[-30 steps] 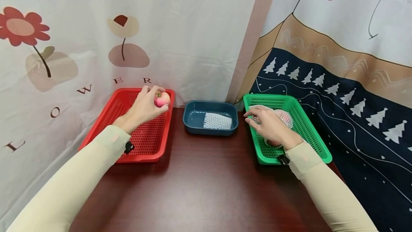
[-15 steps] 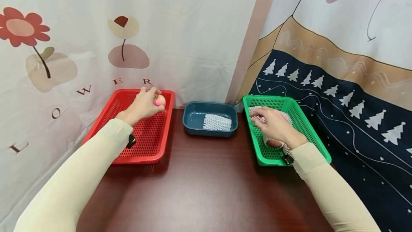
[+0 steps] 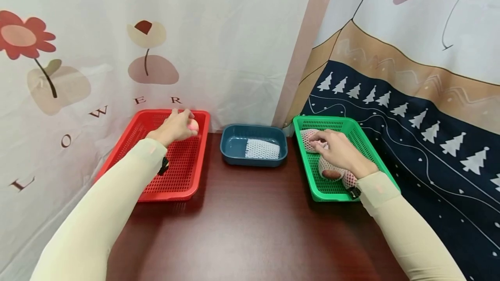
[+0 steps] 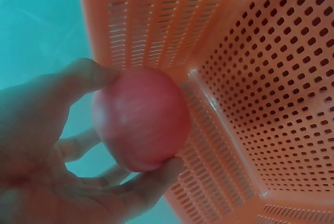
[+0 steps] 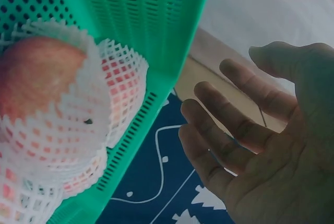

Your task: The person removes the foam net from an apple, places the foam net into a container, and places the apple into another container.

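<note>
My left hand point(image 3: 173, 129) grips a pinkish-red apple point(image 4: 143, 119) between thumb and curled fingers. It holds the fruit over the red perforated basket point(image 3: 203, 151), near the basket's far end. In the left wrist view the apple is bare and stands clear of the basket's floor. Over the green basket point(image 3: 328, 196) hovers my right hand point(image 3: 341, 153), its fingers slightly bent with nothing in them. Below it lie several apples point(image 5: 39, 78) in white foam nets; the hand partly hides them in the head view. One net leaves a patch of red skin bare.
A dark blue tray point(image 3: 233, 144) stands between the two baskets, with a white foam net point(image 3: 262, 149) lying flat in it. All three sit on a dark reddish-brown table point(image 3: 250, 220). Printed curtains point(image 3: 234, 55) hang behind and along the right side.
My left hand has turned and lowered slightly with the apple, so less of the fruit shows. My right hand has shifted right over the green basket, uncovering more netted apples.
</note>
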{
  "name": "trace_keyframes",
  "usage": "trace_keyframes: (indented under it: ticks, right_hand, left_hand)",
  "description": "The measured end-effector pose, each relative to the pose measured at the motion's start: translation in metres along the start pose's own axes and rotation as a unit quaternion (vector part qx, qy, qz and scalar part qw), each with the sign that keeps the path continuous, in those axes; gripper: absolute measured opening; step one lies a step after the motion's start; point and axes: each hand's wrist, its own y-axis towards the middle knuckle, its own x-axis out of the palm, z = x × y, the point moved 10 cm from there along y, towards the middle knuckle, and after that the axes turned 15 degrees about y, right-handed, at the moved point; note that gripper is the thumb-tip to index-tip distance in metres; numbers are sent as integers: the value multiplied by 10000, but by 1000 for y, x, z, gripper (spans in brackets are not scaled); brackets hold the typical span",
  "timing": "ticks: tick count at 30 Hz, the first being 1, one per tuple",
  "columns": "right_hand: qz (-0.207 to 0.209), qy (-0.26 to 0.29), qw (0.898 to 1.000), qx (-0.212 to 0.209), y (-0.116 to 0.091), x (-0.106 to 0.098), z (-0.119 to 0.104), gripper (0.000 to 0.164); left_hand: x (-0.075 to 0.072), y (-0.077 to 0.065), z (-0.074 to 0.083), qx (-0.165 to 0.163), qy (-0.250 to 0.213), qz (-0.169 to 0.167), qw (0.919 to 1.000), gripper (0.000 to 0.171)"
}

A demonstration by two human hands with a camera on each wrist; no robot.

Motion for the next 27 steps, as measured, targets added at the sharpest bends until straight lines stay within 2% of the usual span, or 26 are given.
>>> trace_keyframes:
  ticks: [6,18,23,27]
  right_hand:
    - [-39,-28,9999,160,0,-1,11,29]
    - [-161,-28,9989,435,-2,-8,24,31]
    - [-183,1,9986,505,-4,-11,28,32]
    - [-190,-28,9981,582,-6,-13,32,32]
  left_hand:
    - [9,8,-4,-78,134,-232,9996,70]
    - [29,17,-2,38,346,-730,9967,68]
    - [37,21,-2,52,481,-801,9956,66]
    - [36,22,2,97,522,-763,9957,64]
